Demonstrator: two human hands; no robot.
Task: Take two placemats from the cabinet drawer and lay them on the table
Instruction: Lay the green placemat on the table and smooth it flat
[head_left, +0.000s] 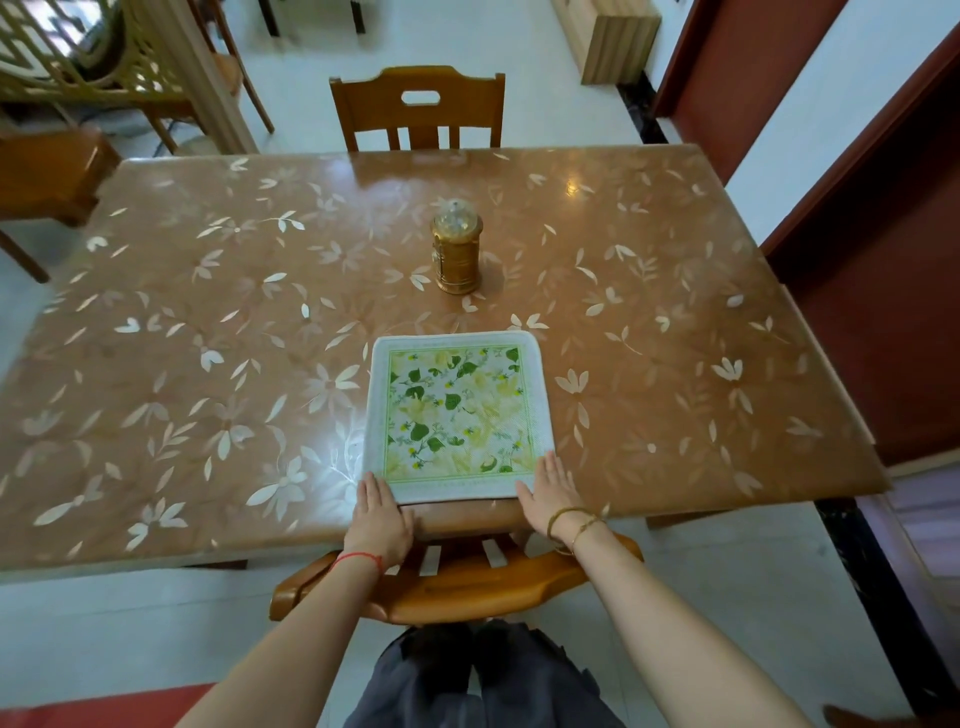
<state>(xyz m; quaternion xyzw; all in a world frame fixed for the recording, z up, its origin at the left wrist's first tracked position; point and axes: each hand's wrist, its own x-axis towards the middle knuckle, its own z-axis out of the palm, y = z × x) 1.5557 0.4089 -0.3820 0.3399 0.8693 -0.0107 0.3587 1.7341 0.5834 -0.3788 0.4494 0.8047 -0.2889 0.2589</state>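
1. One square placemat with a white woven border and a green-and-yellow leaf print (457, 415) lies flat on the brown table under its glossy leaf-patterned cover (208, 322), at the near edge, right in front of the person. Only this one mat shows; whether a second sits beneath it cannot be told.

2. The left hand (378, 514) rests flat and spread at the mat's near-left corner, fingertips touching the border — gripping nothing. The right hand (551, 496) is the same at the near-right corner, palm down, fingers extended, holding nothing. The two hands sit well apart, one per corner.

3. Risk one — the mat's near edge lies just at the table's lip. A pull toward the body could drag it over the edge and onto the curved wooden chair back (457, 582) below.

4. Risk two: the cover looks slick and shiny, so uneven pressure from one hand may skew the mat out of square.

5. Risk three: a hard push forward could slide it toward the small golden cylindrical holder with a clear domed lid (456, 249) at the table's middle; for now the two are well apart.

6. Writing: faint marks run along the mat's lower border, too small to read. No brand or label is legible anywhere.
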